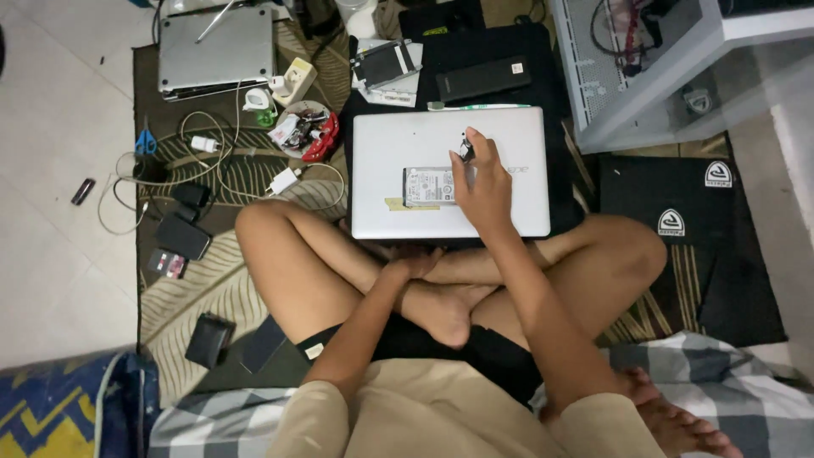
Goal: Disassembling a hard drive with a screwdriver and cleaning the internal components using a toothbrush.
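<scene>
A closed white laptop point(398, 144) lies on the floor in front of my crossed legs. A small silver hard drive point(426, 186) rests on its lid beside a strip of yellowish tape point(400, 205). My right hand point(483, 187) reaches over the lid next to the drive and pinches a small dark and silver object point(466, 150) in its fingertips. My left hand point(415, 267) lies loosely on my shin near my feet, holding nothing, fingers half hidden.
A silver laptop point(216, 51) lies at the back left. Cables, chargers point(284, 180), blue scissors point(146, 141) and small dark boxes point(181, 236) crowd the mat on the left. A black drive case point(483, 79) sits behind the white laptop. An open computer case point(644, 76) stands at right.
</scene>
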